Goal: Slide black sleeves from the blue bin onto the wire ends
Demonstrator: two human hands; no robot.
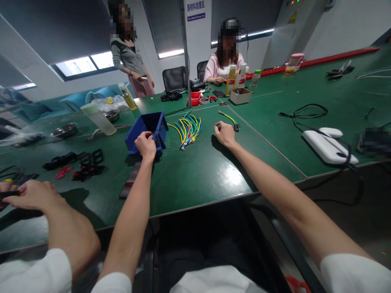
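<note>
My left hand (146, 145) is at the near side of a blue plastic bin (143, 126), its fingers curled together over the rim. What they pinch, if anything, is too small to tell. My right hand (225, 133) hovers low over the green table with bent fingers closed; anything inside them is hidden. Just beyond it lies a short yellow-green wire (228, 117) ending in a black connector (236, 127). Between my hands a bundle of yellow, green and blue wires (190, 129) with metal ring terminals rests on the table.
At my left, a neighbour's hands (38, 196) hold a black part. Black plastic pieces (88, 167) and red clips (63, 173) lie nearby. A white device (326, 147) with a black cable sits right. Farther back are a cardboard box (240, 97), bottles and two people.
</note>
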